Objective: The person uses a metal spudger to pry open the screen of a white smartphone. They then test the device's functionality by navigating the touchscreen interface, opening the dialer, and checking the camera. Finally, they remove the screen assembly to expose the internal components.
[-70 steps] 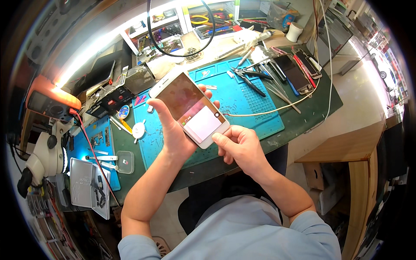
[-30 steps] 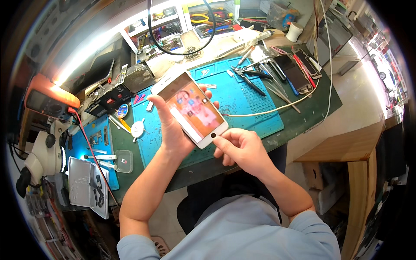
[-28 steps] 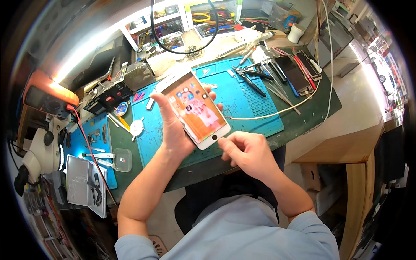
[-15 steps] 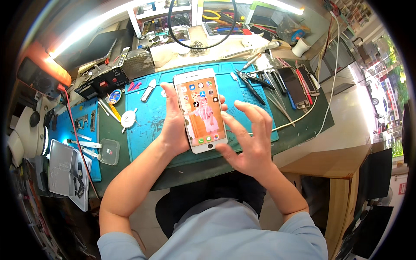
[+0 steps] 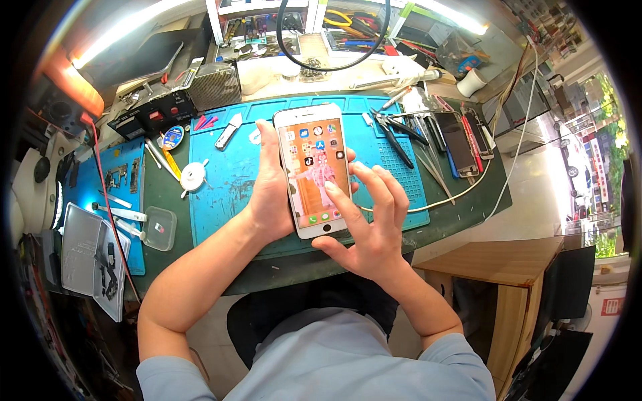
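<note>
Gripping the white smartphone [image 5: 313,175], the left hand [image 5: 273,204] wraps its edge at nine o'clock, thumb lying along that side and fingertips curling round from behind at three o'clock. The phone is held above the teal work mat [image 5: 224,184], at the centre of the view, its top leaning slightly toward eleven o'clock. Its screen [image 5: 301,190] is lit with rows of small coloured app icons [image 5: 319,146] over an orange-brown wallpaper with a pink figure; a dark round home button [image 5: 326,228] sits in the white bezel at six o'clock. The right hand [image 5: 374,237] is open, fingers spread, its index fingertip over the lower middle of the screen; whether it touches the glass, I cannot tell. From the phone, black-handled pliers [image 5: 396,140] lie on the mat toward two o'clock, and a white spool [image 5: 193,177] lies at nine o'clock.

In the earliest frame the phone leaned more toward ten o'clock, and its screen showed a dim brown picture with a white block at the lower end. The right thumb was then at the home button; now the hand has opened and its index finger reaches over the icons' screen.
</note>
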Tool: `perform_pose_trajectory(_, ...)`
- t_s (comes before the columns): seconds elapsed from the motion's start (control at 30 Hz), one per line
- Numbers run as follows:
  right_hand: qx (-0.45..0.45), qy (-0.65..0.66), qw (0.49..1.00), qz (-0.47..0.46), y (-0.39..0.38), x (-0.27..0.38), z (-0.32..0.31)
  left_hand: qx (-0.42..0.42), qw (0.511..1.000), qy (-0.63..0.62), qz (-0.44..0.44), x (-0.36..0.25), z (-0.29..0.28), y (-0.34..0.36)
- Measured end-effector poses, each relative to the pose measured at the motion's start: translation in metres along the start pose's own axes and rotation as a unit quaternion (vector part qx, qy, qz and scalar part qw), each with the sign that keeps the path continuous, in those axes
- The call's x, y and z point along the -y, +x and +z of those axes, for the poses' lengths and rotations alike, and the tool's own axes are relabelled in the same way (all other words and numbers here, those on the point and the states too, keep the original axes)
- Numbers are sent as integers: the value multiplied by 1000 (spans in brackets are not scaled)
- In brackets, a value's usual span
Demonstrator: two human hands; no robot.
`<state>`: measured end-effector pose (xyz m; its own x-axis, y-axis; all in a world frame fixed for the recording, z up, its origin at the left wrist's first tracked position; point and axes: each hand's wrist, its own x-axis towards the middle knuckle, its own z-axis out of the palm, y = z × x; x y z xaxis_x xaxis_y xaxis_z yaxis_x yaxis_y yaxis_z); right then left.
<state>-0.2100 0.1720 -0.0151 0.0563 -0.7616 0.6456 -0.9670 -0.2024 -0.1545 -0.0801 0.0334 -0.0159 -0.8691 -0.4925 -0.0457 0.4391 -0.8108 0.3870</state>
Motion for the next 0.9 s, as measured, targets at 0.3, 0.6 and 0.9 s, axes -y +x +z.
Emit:
perform_pose_trajectory(0.3,-20,-4,1000,9,3,-2,3,-4,1000,17,11,1,-2,1)
perform_pose_trajectory(0.6,-42,16,999,-9,14,-2,11,1,999,44,7,0,2,-2)
perform_pose_trajectory(0.9,-22,13,1000,-10,5,-2,7,16,1000,11,17,-1,2,-2)
